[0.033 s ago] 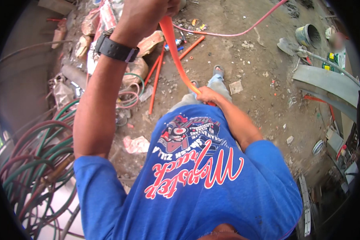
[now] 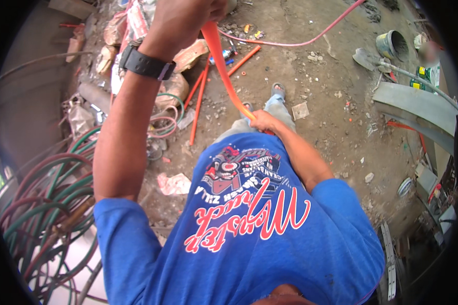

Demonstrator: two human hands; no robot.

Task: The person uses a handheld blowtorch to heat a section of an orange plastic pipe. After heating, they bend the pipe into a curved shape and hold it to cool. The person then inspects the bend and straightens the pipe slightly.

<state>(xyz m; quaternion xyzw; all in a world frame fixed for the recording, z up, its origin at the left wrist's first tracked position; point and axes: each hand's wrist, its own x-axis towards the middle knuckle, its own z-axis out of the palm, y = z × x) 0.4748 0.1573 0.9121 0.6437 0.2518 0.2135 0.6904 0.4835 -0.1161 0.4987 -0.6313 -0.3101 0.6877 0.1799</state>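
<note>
A bright orange plastic pipe (image 2: 222,68) curves down in front of me, from the top of the view to my waist. High up, my left hand (image 2: 188,20) is closed around its upper part; some of the fingers are cut off by the view's edge. My right hand (image 2: 263,121) grips the lower part close to my blue shirt, fingers wrapped round it. A bit of orange shows just below that hand, and the pipe's lower end is hidden. A black watch (image 2: 146,63) is on my left wrist.
Several orange pipe lengths (image 2: 200,96) lie on the dirt floor. Coiled green and red hoses (image 2: 51,198) fill the left side. A pink hose (image 2: 300,43) crosses the far ground. At right are a bucket (image 2: 392,46), a shovel (image 2: 365,59) and a curved grey metal piece (image 2: 417,109).
My left hand and the top of the pipe have shifted very slightly to the left. The right hand stays in place on the pipe.
</note>
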